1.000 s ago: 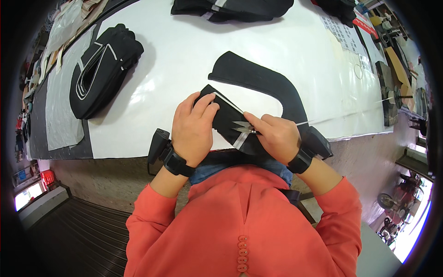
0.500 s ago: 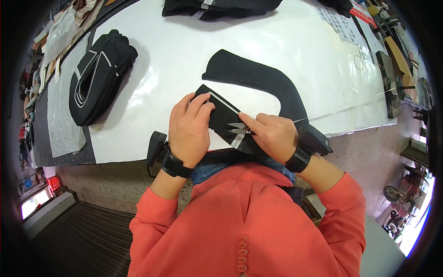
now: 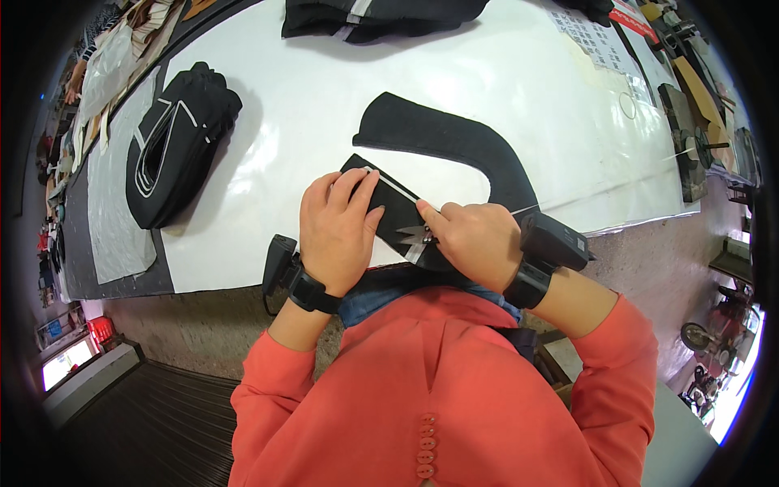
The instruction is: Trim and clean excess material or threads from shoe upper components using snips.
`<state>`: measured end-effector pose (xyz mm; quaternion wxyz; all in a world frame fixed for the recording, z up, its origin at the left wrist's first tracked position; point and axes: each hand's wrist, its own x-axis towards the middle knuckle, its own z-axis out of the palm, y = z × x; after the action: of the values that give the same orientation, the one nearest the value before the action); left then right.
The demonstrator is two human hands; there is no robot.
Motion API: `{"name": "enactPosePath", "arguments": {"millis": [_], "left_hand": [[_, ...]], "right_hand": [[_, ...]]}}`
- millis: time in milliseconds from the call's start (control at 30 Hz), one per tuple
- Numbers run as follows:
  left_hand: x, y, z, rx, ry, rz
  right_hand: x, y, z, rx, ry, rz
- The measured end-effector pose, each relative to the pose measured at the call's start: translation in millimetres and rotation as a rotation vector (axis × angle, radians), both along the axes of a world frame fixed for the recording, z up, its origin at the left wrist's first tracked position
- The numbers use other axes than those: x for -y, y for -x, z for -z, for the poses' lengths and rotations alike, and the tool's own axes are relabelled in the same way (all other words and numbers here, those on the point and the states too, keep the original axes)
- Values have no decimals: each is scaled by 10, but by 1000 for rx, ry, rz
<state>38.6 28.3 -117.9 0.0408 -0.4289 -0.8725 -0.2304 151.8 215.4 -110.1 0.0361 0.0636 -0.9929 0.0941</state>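
Observation:
My left hand (image 3: 337, 231) grips a flat black fabric piece (image 3: 395, 213) with a pale strip along its edge, held at the near edge of the white table (image 3: 308, 114). My right hand (image 3: 475, 243) is closed around small metal snips (image 3: 415, 235), their tips resting on the fabric piece between both hands. A long curved black fabric panel (image 3: 454, 142) lies flat on the table just beyond my hands. Both wrists wear black bands, and orange sleeves cover my arms.
A folded black garment with white piping (image 3: 174, 146) lies at the left on the table. Another dark garment (image 3: 373, 16) sits at the far edge. Printed paper sheets (image 3: 596, 40) and tools (image 3: 690, 146) are at the right. Grey pattern sheets (image 3: 114, 203) lie left.
Both hands and the small fabric piece stay at the table's near edge; the snips have shifted slightly along the piece. The view has drifted a little.

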Motion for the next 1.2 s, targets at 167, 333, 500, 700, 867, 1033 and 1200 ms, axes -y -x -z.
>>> {"name": "enactPosePath", "arguments": {"millis": [167, 333, 500, 700, 867, 1033, 1200], "left_hand": [[-18, 11, -8, -60, 17, 0], [29, 74, -22, -122, 106, 57], [74, -30, -31, -108, 162, 51], [242, -271, -22, -100, 205, -9], [302, -435, -5, -83, 158, -84], [125, -529, 35, -21, 34, -53], [-82, -649, 30, 43, -10, 76]], "right_hand": [[72, -17, -66, 101, 81, 51], [118, -95, 19, 74, 101, 63], [-3, -143, -15, 67, 100, 12], [-380, -95, -73, 123, 111, -73], [-465, -193, -28, 37, 282, 54], [-411, -227, 38, 3, 319, 188], [-462, -144, -76, 155, 490, 275]]}}
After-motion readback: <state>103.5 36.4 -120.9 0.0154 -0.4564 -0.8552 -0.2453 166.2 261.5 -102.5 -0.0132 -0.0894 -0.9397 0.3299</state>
